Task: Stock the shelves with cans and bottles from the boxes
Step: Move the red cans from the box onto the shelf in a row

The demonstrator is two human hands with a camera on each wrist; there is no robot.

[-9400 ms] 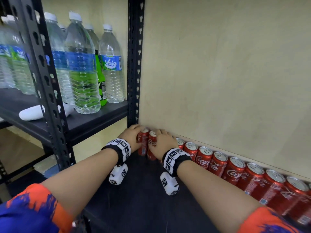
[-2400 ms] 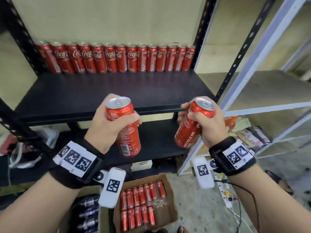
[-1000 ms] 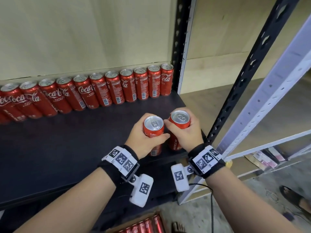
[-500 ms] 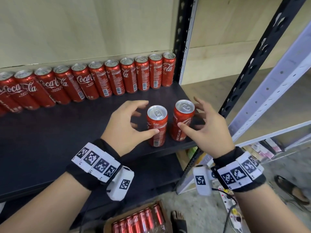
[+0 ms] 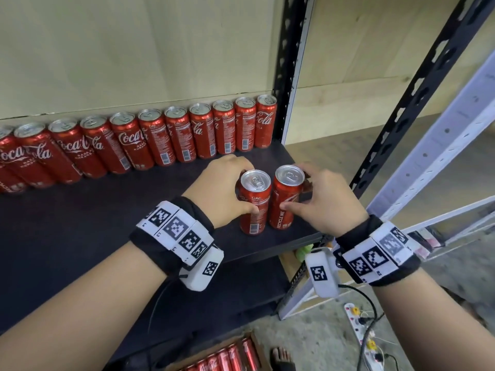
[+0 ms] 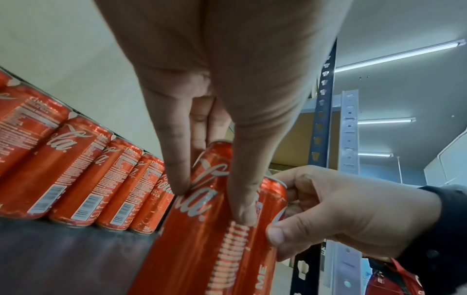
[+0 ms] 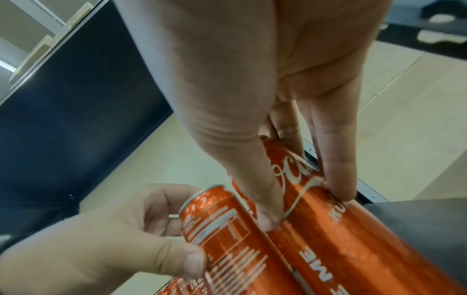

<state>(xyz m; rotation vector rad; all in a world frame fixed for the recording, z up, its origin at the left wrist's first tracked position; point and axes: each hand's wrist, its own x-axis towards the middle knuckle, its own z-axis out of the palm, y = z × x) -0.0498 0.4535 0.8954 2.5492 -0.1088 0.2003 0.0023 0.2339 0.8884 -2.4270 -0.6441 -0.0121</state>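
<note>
Two red Coca-Cola cans stand side by side near the front right corner of the black shelf (image 5: 80, 223). My left hand (image 5: 242, 188) grips the left can (image 5: 254, 202), thumb on its front and fingers round its back. My right hand (image 5: 298, 190) grips the right can (image 5: 286, 199) the same way. The left wrist view shows thumb and fingers (image 6: 177, 179) pinching the left can (image 6: 192, 239). In the right wrist view the fingers (image 7: 338, 179) curl round the right can (image 7: 341, 229). Both cans are upright and touch each other.
A row of several cans (image 5: 150, 140) lines the back wall of the shelf. A black upright post (image 5: 289, 70) stands at the back right, another (image 5: 401, 111) at the front right, beside a white rack (image 5: 442, 145). Below sit a box of cans (image 5: 222, 357) and a power strip (image 5: 359, 330).
Half a second ago both hands were spread open beside the two standing cans. Now each hand has closed round its can again. The cans stay on the shelf.
</note>
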